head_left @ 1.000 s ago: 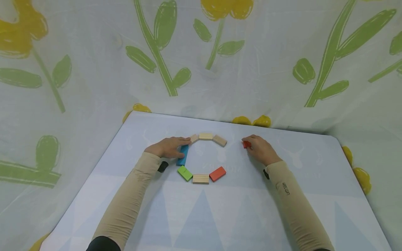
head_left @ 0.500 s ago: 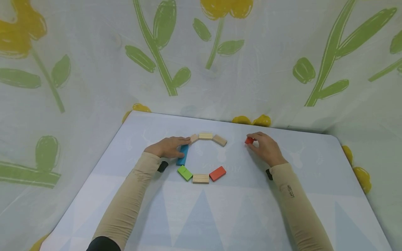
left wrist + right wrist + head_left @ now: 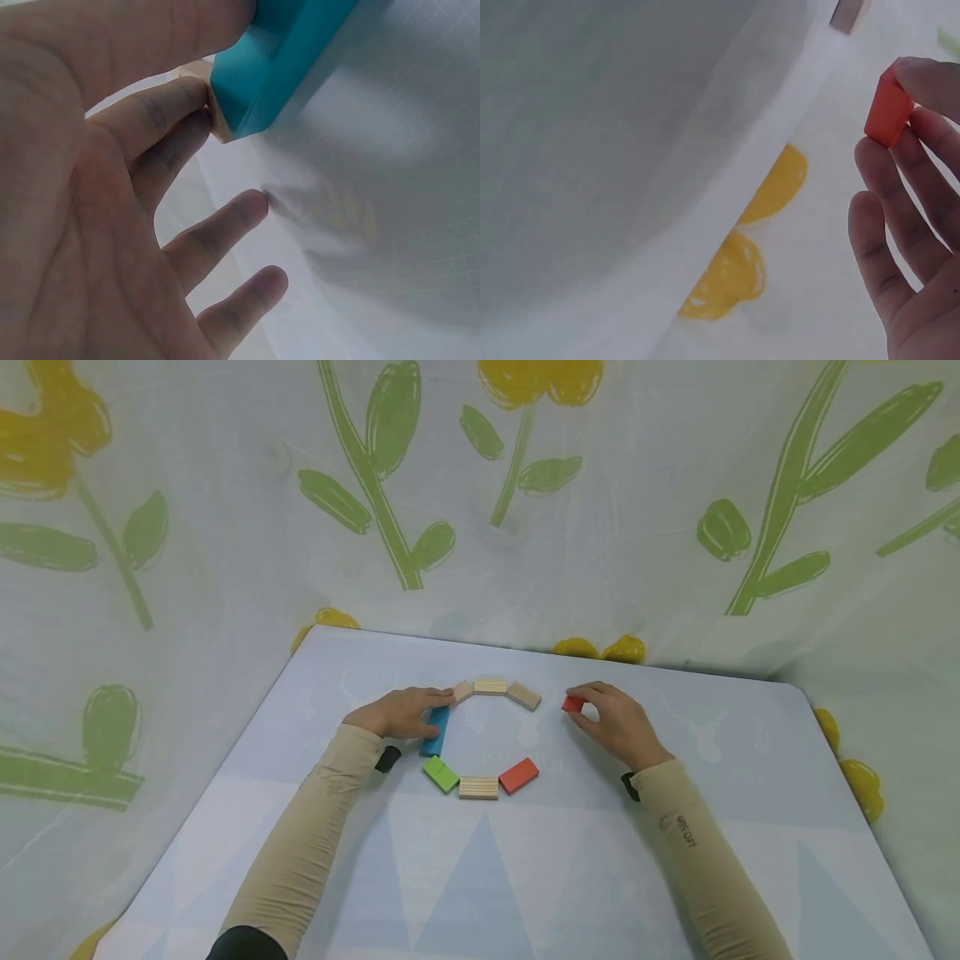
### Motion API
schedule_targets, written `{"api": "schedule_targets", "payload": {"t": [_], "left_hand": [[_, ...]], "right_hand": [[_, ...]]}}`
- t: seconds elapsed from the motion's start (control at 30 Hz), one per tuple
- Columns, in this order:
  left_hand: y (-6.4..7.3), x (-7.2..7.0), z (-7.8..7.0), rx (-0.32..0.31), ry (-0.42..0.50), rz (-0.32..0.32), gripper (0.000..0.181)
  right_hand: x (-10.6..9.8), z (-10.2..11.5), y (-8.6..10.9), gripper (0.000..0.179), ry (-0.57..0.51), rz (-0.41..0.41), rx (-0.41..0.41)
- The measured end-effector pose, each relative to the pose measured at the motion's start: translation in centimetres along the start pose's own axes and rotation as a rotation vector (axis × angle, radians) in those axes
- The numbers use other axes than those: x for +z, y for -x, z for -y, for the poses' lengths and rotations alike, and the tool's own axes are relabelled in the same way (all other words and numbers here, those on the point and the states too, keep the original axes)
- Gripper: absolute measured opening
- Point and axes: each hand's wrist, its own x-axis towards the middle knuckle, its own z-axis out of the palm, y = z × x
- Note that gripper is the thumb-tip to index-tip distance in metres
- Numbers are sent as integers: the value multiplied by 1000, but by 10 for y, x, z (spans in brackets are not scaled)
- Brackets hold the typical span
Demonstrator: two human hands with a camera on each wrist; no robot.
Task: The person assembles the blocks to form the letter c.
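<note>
My left hand [image 3: 401,712] rests at the left of a ring of blocks lying on the table. Its thumb touches the long blue block [image 3: 434,732], while the index and middle fingertips lie against a small wooden block [image 3: 463,692]; the other fingers stretch out free in the left wrist view. Between thumb and fingers of my right hand [image 3: 618,720] is a small red block [image 3: 889,109], pinched just right of the ring. Around the ring also lie a ridged wooden block [image 3: 491,687], a plain wooden block [image 3: 524,697], a green block [image 3: 440,774], another ridged block [image 3: 478,788] and a red block [image 3: 519,775].
The white table [image 3: 585,877] has pale blue triangles printed on it. Behind its far edge hangs a white curtain [image 3: 615,543] with green stems and yellow flowers.
My right hand drew slightly to the right with the red block, then came left, nearer the ring. The left hand and the blocks on the table stay where they were.
</note>
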Motion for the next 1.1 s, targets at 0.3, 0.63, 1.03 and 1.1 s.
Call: {"api": "schedule_targets", "payload": {"t": [0.3, 0.63, 1.03, 1.1], "left_hand": [[0, 0, 1, 4, 4, 2, 67], [1, 0, -2, -8, 9, -6, 66], [1, 0, -3, -4, -16, 0, 67], [0, 0, -3, 1, -22, -1, 67]], "right_hand": [[10, 23, -1, 44, 16, 40, -110], [17, 37, 4, 40, 0, 166, -99], [22, 42, 14, 36, 1, 263, -141], [23, 41, 16, 35, -2, 264, -143]]}}
